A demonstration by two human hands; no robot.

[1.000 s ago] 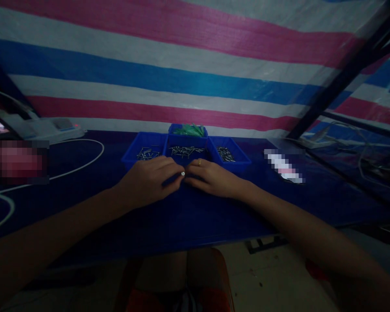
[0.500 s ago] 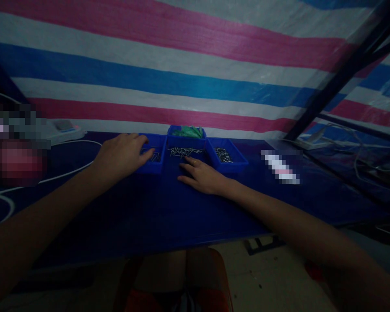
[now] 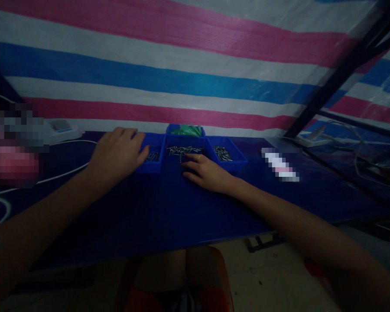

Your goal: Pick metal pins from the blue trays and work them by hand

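My left hand (image 3: 118, 151) rests over the outer side of the left blue bin (image 3: 162, 149), thumb apart from the curved fingers, with nothing visible in it. Several thin metal pins (image 3: 152, 156), like nails or screws, lie in that bin. My right hand (image 3: 206, 172) lies low on the table with fingers spread, its fingertips at the near edge of a loose pile of the same kind of pins (image 3: 185, 150). One pin (image 3: 180, 158) stands out from the pile by the fingertips. The right blue bin (image 3: 237, 152) holds more pins (image 3: 222, 153).
Behind the pile stands a blue bin (image 3: 186, 138) with green plastic bags (image 3: 190, 130). A white device (image 3: 63, 130) and cable (image 3: 63, 173) are at the left. A blurred white item (image 3: 279, 165) lies right. A striped sheet (image 3: 195, 82) hangs behind the dark blue table (image 3: 169, 212).
My left hand has drawn slightly left and up, its thumb moving back from the pins in the left bin. My right hand has shifted slightly right. One pin now stands apart near its fingertips.
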